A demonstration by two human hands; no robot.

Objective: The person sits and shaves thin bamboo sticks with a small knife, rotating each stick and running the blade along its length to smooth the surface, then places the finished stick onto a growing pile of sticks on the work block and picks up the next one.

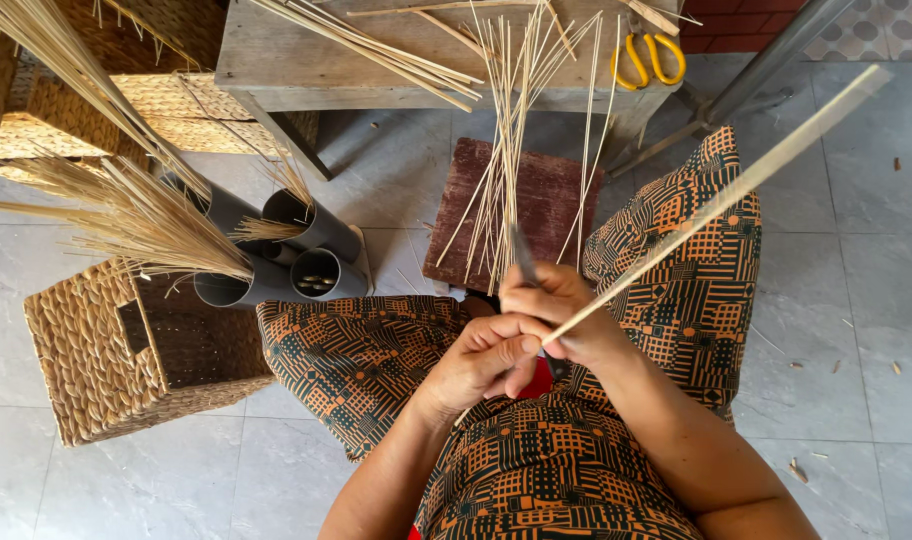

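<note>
**Pale cane strip worked against a blade over the lap**

Pale cane is what both hands are busy with. A long thin strip (721,195) is pinched at its near end by the left hand (481,360), whose fingers are closed around it, and it runs up and away toward the right over the patterned knee. A dark-bladed knife (525,262) is gripped in the closed right hand (566,315), its blade pointing away from the body. The step in hand is judged to be shaving or splitting the strip's end; a steady draw of strip against blade, kept clear of the left fingertips, seems to be called for next.

More thin splints (511,150) are leaned against the front edge of the wooden bench (306,60), their feet on a dark red block (556,195) on the floor. Yellow-handled scissors (648,58) are laid near the bench's right corner. Grey tubes (311,255) stuffed with straw are stood to the left, beside a woven basket (96,350). The leaning splints are closest to the blade's path and could be knocked.
</note>
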